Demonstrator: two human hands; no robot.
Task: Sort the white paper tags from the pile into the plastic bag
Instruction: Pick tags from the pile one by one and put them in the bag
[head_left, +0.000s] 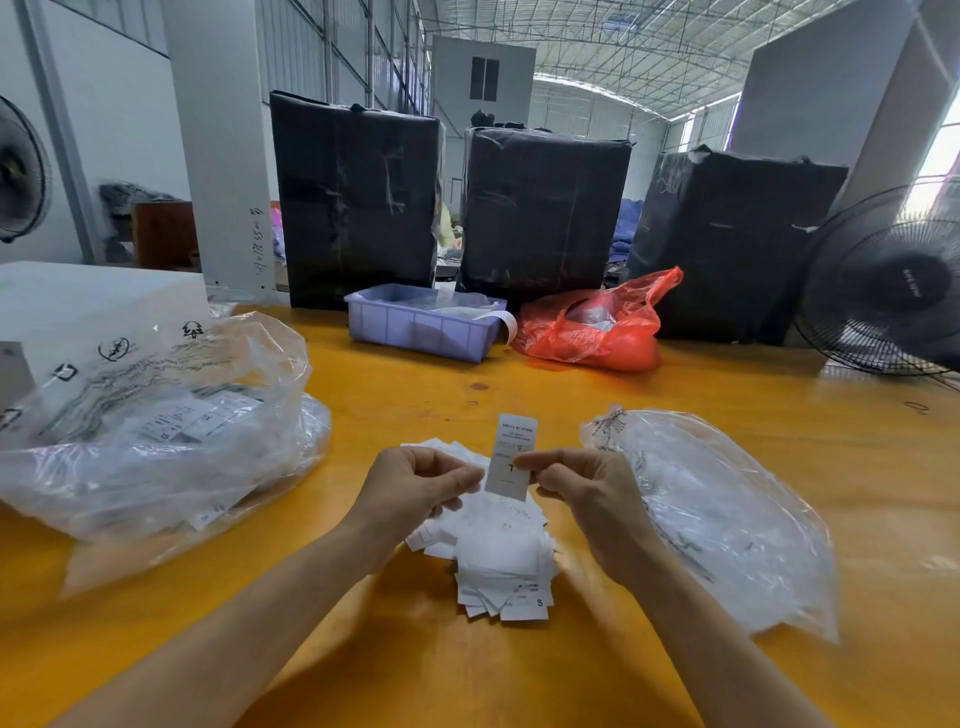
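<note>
R hand (582, 493) pinches tag (511, 457) (marked L) over pile (501, 556); L hand (415, 486) curled

The left hand (415, 486) covers the far left part of the pile of tags (498, 551), and its curled fingers hide whatever they hold. Small print on the raised tag (511, 457) above the pile is too fine to read. Left of the pile, the large plastic bag (156, 426) runs past the frame edge, its contents blurred. The fan (893, 280), far right of the pile, is cut off.
</note>
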